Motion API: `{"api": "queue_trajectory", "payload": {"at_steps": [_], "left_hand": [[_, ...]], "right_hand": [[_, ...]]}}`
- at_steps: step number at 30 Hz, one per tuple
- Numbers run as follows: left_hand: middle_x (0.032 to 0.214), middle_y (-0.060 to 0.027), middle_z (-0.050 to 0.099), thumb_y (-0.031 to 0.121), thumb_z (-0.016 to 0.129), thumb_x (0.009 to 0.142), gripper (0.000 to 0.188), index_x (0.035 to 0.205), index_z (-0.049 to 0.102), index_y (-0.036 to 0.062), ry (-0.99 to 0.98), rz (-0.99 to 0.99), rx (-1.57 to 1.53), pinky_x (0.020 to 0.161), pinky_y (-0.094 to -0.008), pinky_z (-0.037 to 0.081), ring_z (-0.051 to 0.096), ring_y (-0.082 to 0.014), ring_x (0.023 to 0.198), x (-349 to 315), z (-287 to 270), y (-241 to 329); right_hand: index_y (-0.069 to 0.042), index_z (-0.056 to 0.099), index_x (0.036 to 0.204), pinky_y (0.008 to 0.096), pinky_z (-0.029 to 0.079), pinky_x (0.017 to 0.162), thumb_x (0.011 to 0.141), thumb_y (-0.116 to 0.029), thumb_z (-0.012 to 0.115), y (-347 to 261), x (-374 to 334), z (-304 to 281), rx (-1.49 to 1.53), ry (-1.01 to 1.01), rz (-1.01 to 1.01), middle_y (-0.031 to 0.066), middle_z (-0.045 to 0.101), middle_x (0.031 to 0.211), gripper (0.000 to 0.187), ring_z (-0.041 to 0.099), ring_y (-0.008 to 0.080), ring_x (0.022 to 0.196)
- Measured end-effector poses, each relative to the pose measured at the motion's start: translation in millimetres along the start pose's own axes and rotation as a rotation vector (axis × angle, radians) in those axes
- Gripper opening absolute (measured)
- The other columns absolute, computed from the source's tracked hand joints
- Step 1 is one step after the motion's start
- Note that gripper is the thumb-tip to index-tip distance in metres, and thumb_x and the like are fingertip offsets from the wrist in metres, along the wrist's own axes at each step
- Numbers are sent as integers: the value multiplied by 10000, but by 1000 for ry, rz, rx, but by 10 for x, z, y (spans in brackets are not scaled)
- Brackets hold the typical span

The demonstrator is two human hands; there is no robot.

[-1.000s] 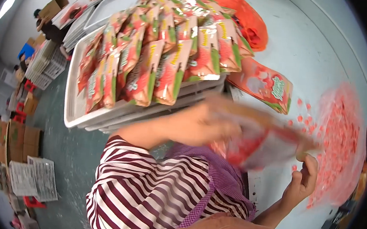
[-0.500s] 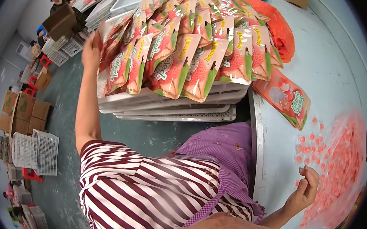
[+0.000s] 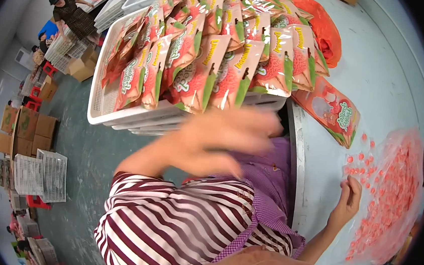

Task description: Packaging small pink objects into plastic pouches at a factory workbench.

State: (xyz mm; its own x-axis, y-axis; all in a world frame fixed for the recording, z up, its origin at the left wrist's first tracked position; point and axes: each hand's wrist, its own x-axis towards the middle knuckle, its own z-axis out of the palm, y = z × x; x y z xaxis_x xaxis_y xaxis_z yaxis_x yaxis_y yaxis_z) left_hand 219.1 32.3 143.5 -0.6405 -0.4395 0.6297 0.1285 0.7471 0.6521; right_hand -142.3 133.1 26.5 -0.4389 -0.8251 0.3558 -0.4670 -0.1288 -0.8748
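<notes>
While the left hand (image 3: 226,139) hangs, blurred, off the near edge of the white tray (image 3: 98,106), in front of the purple apron (image 3: 272,188), its thumb stands apart from the fingers; I cannot tell whether those fingers touch each other. Overlapping pouches (image 3: 197,73) fill most of the tray, printed faces showing, and the nearest lean out over its near edge. Just beside its near right corner, 1 flat pouch (image 3: 331,110) lies on the table (image 3: 315,192), by the table's left edge. The right hand (image 3: 348,197) is over the table, fingers curled, thumb and fingertips close together near loose pink sweets (image 3: 366,158); whether they pinch anything I cannot tell. Right of that hand lies a clear bag (image 3: 393,199) of sweets. An orange bag (image 3: 326,34) lies by the tray's right edge.
</notes>
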Motion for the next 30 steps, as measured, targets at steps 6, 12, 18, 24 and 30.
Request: {"api": "queue_trajectory", "payload": {"at_steps": [6, 12, 18, 24, 30], "left_hand": [[1305, -180, 475, 246, 646, 826, 497, 1266, 496, 71, -243, -166, 56, 1045, -466, 293, 358, -350, 1287, 265, 1259, -1269], [1423, -154, 334, 422, 598, 819, 601, 1334, 430, 160, -271, -145, 519, 1085, -539, 137, 206, -396, 1346, 1029, 1738, -2081], [1376, -109, 419, 415, 585, 819, 486, 1251, 527, 199, -370, -251, 520, 1071, -555, 163, 300, -372, 1306, 709, 1982, -2450], [987, -121, 657, 144, 541, 865, 186, 990, 648, 57, -97, -155, 355, 879, -401, 452, 618, -293, 918, 648, 1742, -2258], [929, -132, 676, 53, 657, 773, 104, 864, 666, 4, -23, -352, -80, 887, -384, 476, 638, -272, 938, 458, 1776, -2161]], "right_hand": [[13, 582, 1111, 274, 406, 910, 894, -45, 530, 687, 54, 139, -121, 10, 83, 78, 555, 1110, 231, 525, 152, 1018], [12, 587, 1092, 272, 414, 893, 890, -76, 553, 778, 3, 158, -82, 75, 105, 69, 564, 1062, 223, 532, 153, 990], [17, 594, 912, 260, 430, 770, 855, -49, 574, 799, 40, 154, -188, 122, 55, 69, 574, 892, 90, 530, 151, 832], [-5, 596, 955, 240, 448, 669, 895, -84, 546, 686, 1, 256, 99, 105, 290, 34, 578, 869, 111, 535, 101, 754], [17, 565, 1046, 244, 490, 687, 935, -261, 513, 380, 122, 341, 646, 70, 715, 68, 617, 972, 303, 586, 120, 730]]}}
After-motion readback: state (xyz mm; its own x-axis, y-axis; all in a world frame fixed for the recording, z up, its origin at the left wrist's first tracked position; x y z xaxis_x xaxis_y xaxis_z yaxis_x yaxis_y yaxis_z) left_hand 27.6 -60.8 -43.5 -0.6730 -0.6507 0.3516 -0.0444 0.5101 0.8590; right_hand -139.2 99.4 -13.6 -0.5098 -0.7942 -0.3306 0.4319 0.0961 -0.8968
